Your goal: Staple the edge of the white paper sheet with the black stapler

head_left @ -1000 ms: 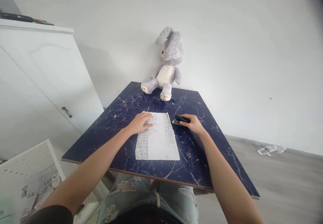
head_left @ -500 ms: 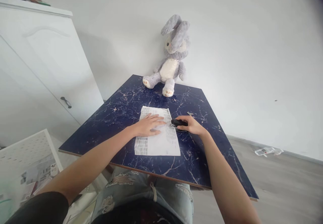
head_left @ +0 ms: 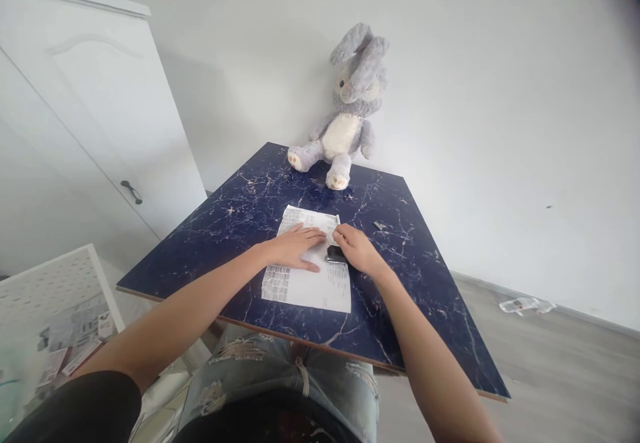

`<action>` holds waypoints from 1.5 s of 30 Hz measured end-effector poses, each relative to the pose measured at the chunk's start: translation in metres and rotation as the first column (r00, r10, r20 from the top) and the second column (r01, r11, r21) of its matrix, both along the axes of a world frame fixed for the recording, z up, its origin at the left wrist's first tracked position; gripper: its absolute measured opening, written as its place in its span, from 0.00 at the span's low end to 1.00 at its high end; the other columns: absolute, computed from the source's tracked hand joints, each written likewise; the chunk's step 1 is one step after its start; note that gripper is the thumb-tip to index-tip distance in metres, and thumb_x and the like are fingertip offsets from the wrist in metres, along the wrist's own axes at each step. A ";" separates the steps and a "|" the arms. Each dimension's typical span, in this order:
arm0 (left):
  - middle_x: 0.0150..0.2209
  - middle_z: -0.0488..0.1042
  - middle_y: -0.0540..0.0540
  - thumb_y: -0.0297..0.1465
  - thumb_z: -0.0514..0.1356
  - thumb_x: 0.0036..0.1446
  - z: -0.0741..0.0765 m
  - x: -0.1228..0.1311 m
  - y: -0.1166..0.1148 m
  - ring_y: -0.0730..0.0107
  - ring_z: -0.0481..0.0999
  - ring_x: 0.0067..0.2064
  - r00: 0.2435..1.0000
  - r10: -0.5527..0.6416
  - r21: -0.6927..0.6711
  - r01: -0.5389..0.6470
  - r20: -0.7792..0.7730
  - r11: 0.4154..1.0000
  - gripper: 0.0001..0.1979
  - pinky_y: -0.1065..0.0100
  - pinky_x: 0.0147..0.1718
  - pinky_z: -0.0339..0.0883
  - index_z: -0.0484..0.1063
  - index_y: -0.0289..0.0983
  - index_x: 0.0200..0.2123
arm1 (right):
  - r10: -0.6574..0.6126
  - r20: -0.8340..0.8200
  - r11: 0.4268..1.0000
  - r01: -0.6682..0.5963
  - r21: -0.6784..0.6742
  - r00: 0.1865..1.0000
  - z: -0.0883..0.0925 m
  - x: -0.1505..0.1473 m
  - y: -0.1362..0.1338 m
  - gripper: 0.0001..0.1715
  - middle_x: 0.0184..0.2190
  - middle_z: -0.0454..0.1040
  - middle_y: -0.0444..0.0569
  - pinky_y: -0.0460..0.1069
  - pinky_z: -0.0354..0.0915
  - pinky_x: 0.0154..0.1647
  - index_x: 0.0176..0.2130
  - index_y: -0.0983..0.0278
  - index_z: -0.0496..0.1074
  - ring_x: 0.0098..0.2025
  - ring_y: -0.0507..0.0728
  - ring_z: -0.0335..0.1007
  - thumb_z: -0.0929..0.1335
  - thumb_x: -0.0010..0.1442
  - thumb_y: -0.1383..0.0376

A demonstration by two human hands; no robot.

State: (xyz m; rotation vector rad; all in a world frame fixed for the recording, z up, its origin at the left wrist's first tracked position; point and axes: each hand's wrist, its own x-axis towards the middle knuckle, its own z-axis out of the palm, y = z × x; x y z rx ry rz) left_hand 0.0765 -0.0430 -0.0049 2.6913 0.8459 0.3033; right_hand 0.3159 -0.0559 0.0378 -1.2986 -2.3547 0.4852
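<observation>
A sheet of printed paper (head_left: 310,286) lies on the dark blue marbled table (head_left: 200,256), its left side marked with grey printed blocks. My left hand (head_left: 295,246) rests flat across the middle of the sheet, fingers spread. At the sheet's right side is a black stapler (head_left: 336,254), its front end over the paper and pointing left. My right hand (head_left: 357,248) is closed over the stapler's rear part, with curled fingers just above its front end. The hand hides the rest of the stapler and how the fingers bear on it.
A grey plush rabbit (head_left: 345,130) sits at the table's far edge against the wall. Right of the paper lies a small item (head_left: 380,226). A white cabinet (head_left: 100,96) stands at the left, near a white-framed rack (head_left: 95,270). Clear plastic packaging (head_left: 525,306) lies on the floor.
My right hand has moved left with the stapler, whose front end now reaches further over the paper. Its fingers have shifted above the stapler. My left hand stays flat on the sheet.
</observation>
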 end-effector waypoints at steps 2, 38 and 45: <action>0.70 0.55 0.38 0.57 0.57 0.58 0.000 0.001 -0.001 0.49 0.51 0.71 1.000 0.010 -0.001 -0.010 0.001 1.000 0.43 0.48 0.68 0.31 0.54 0.40 0.70 | -0.091 0.208 0.994 0.078 0.072 0.974 -0.005 -0.013 -0.004 0.23 0.37 0.74 0.51 0.50 0.62 0.45 0.39 0.63 0.70 0.41 0.58 0.68 0.53 0.74 0.59; 0.28 0.66 0.49 0.44 0.48 0.69 0.013 -0.042 0.030 0.68 0.66 0.32 0.450 0.412 -0.242 -0.388 0.792 0.889 0.20 0.67 0.35 0.61 0.68 0.37 0.31 | -0.428 0.065 0.904 0.426 0.048 0.901 -0.011 -0.109 0.006 0.11 0.40 0.78 0.55 0.49 0.61 0.35 0.45 0.65 0.66 0.39 0.59 0.75 0.65 0.62 0.65; 0.23 0.64 0.51 0.43 0.53 0.66 0.009 -0.050 0.037 0.69 0.63 0.27 0.428 0.476 -0.356 -0.332 0.768 0.874 0.17 0.69 0.29 0.57 0.70 0.38 0.31 | -0.498 0.087 0.867 0.495 0.052 0.863 -0.026 -0.085 -0.017 0.13 0.42 0.77 0.55 0.50 0.62 0.35 0.45 0.63 0.64 0.39 0.60 0.76 0.65 0.59 0.70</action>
